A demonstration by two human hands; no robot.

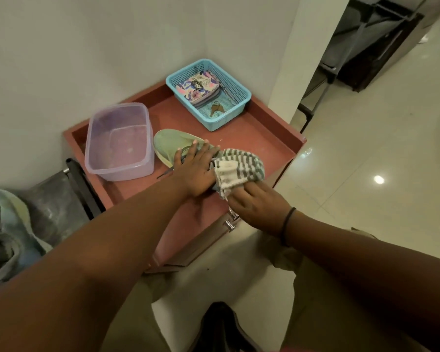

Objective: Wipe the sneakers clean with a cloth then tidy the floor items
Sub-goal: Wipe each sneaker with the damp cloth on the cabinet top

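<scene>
A pale green sneaker (169, 146) lies on the reddish cabinet top (259, 133), toe pointing to the far left. My left hand (194, 171) rests flat on its laces and middle, fingers straight, holding it down. A grey-and-white striped cloth (240, 165) is draped over the sneaker's heel end. My right hand (257, 207) grips the near end of that cloth. A second sneaker (3, 237), light blue-green, lies at the far left edge of the view, on a dark seat.
A clear lilac plastic tub (120, 143) stands left of the sneaker. A blue mesh basket (208, 94) with a floral pouch and keys sits in the cabinet's back corner by the wall. Glossy tiled floor (366, 161) spreads to the right. Dark furniture (371, 41) stands far right.
</scene>
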